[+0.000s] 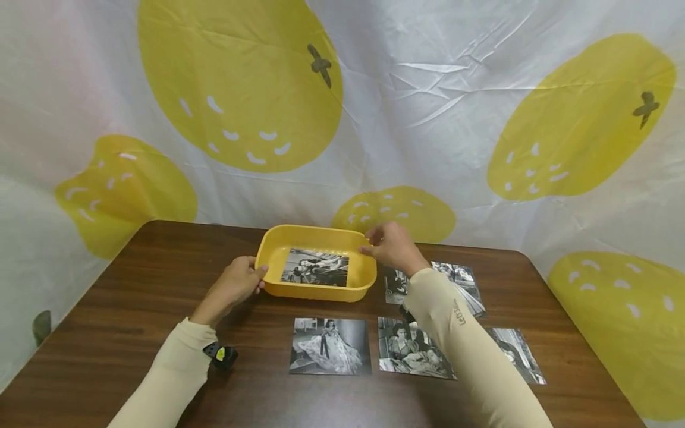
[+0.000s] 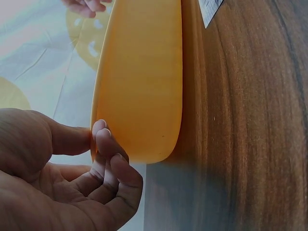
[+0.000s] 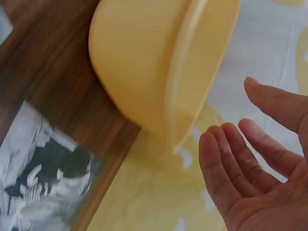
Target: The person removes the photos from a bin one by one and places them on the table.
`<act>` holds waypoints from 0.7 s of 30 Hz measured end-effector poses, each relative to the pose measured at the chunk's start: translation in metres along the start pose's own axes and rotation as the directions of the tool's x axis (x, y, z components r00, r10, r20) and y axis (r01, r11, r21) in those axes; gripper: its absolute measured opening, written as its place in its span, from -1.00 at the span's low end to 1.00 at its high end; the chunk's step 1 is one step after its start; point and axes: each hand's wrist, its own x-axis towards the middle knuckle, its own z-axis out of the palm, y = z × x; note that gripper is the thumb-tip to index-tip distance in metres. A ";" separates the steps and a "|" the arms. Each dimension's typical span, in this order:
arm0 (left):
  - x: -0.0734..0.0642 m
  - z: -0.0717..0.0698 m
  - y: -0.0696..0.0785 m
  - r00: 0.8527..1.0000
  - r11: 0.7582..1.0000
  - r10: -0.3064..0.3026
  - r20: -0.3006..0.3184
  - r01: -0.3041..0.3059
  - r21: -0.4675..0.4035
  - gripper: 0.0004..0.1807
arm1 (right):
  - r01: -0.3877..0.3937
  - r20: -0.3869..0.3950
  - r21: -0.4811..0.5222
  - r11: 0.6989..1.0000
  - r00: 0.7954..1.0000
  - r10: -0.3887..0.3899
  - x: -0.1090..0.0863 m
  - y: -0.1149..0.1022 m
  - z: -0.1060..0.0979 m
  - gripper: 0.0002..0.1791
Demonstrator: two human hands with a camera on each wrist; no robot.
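A yellow plastic basin (image 1: 316, 291) with rounded corners stands toward the back of the table, a black-and-white photo (image 1: 314, 268) lying inside it. My left hand (image 1: 232, 289) pinches its left end, thumb over the rim and fingers curled against the outside wall, as the left wrist view also shows. Over by the basin's right rear corner is my right hand (image 1: 395, 246), holding nothing. In the right wrist view its fingers (image 3: 236, 163) are loosely bent and apart from the basin's rim (image 3: 185, 62).
Several black-and-white photos lie on the brown wooden table (image 1: 160, 285): one in front of the basin (image 1: 330, 346), one right of it (image 1: 412, 351), others partly under my right forearm (image 1: 460, 351). Behind the table hangs a white cloth (image 1: 417, 119) with yellow fruit prints.
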 end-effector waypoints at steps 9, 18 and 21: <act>-0.002 0.000 0.001 1.000 1.000 0.021 -0.002 -0.021 0.002 -0.64 | 0.025 0.153 -0.029 0.999 0.988 -0.020 0.012 -0.014 0.044 -0.48; -0.001 0.000 0.001 1.000 1.000 0.011 -0.007 -0.011 -0.007 -0.64 | 0.073 0.222 -0.135 0.988 0.974 -0.042 0.031 -0.011 0.077 -0.29; 0.000 0.000 0.001 1.000 1.000 0.010 -0.002 -0.010 -0.014 -0.63 | 0.068 0.227 -0.200 0.977 0.974 -0.021 0.036 -0.008 0.085 -0.26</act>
